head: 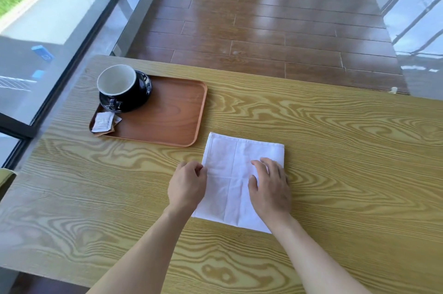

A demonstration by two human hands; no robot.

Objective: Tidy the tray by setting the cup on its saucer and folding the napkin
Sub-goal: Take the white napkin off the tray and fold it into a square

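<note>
A white cloth napkin (230, 173) lies folded into a rectangle on the wooden table, just right of the tray's near corner. My left hand (188, 185) rests at the napkin's left edge, fingers curled against it. My right hand (269, 187) lies flat on the napkin's right half, fingers spread. A black cup with a white inside (118, 83) stands on its black saucer (143, 97) at the far left of the brown wooden tray (172, 116).
Torn sugar packets (104, 122) lie in the tray's near left corner. The table (335, 149) runs along a glass window wall on the left; its far edge drops to a wooden plank floor. A small white object (393, 89) sits at the far right edge.
</note>
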